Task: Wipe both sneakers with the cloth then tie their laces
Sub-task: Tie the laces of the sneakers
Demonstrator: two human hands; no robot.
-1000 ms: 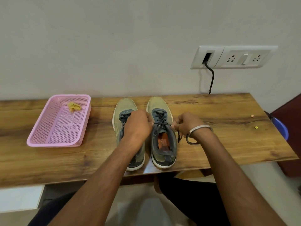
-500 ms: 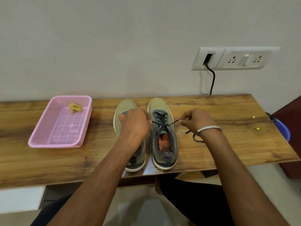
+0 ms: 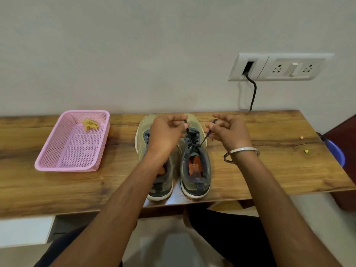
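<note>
- On the table (image 3: 269, 170), the left hand (image 3: 166, 132) and right hand (image 3: 226, 131) each pinch a lace end above the right sneaker (image 3: 195, 166).
- Risk, judged: uneven pull could slip a lace, loosening the knot.

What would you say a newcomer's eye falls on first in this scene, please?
Probably the two hands, the left hand and right hand, each pinching an end of the dark lace above the right sneaker at the table's middle. Next, the pink basket at left, holding a yellow cloth.
</note>
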